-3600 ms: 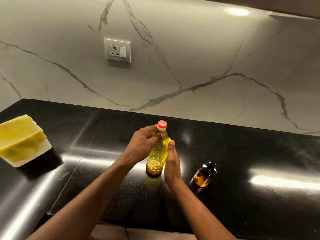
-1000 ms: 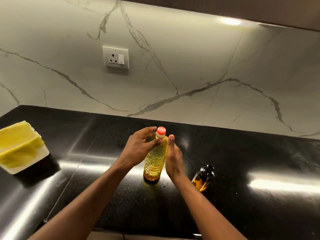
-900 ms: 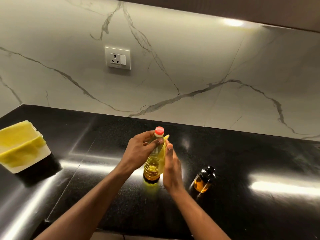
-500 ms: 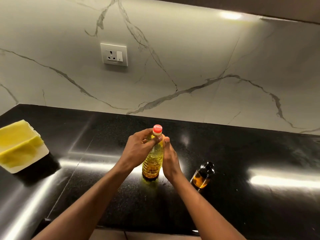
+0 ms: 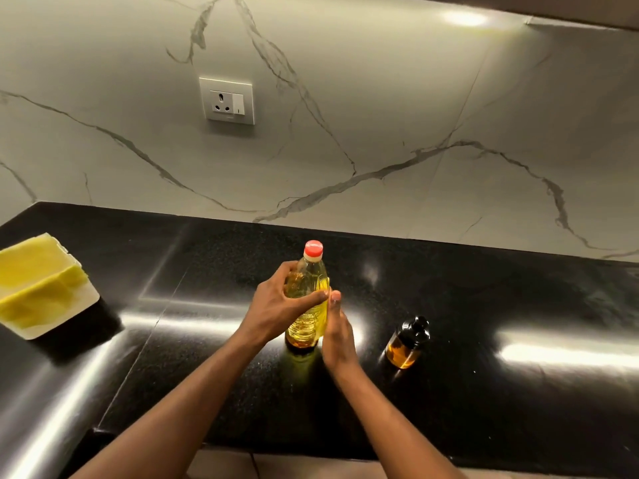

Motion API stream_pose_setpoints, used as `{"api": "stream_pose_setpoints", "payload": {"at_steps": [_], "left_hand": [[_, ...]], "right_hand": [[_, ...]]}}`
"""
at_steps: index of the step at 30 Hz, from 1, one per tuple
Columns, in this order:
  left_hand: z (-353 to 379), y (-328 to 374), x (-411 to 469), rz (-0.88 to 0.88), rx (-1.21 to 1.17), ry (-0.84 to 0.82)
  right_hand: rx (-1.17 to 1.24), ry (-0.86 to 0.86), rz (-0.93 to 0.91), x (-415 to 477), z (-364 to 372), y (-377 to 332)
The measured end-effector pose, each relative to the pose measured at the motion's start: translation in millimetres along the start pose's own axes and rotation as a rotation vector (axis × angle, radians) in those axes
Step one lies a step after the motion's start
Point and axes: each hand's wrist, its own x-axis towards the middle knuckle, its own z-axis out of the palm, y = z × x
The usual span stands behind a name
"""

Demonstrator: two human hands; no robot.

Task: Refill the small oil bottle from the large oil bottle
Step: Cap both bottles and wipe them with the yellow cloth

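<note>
large oil bottle (image 5: 308,276) stood upright on black counter (image 5: 501,299), red cap (image 5: 313,248) on | left hand (image 5: 276,309) gripped its middle | right hand (image 5: 337,331) flat, fingers straight against its right side | small oil bottle (image 5: 406,344) near, to its right, untouched | white tub (image 5: 62,323) with yellow cloth (image 5: 34,271) well to its left

A tall clear plastic bottle of yellow oil with a red cap (image 5: 310,274) stands upright on the glossy black bench (image 5: 484,305). The left grip (image 5: 276,305) curls round its middle, and the right grip (image 5: 337,333) lies flat against its right side. A small amber glass bottle with a black top (image 5: 406,344) stands apart to the right.
</note>
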Motion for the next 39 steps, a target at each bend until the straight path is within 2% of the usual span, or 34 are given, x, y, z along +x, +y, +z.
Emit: {"api": "stream_pose_setpoints", "payload": {"at_steps": [4,11,17,20,26,31,39], "left_hand": [[8,-4,2,0.019,0.05,0.054],[8,-5,2,0.033,0.08,0.067],[9,-6,2,0.039,0.071,0.057],[6,-5,4,0.026,0.051,0.02],[-6,-7,13,-0.024,-0.047,-0.135],[-6,-14,14,-0.021,0.01,-0.202],[15,-22,-5,0.077,0.022,0.035]], "right_hand": [[-0.037,0.006,-0.036,-14,17,34],[0.257,-0.002,0.13,16,8,12],[0.282,-0.005,0.081,-21,20,18],[0.303,0.036,0.05,-26,28,21],[0.245,0.048,0.114,12,-3,0],[0.204,0.099,0.054,-13,-7,15],[0.226,0.009,-0.056,-44,17,35]]}}
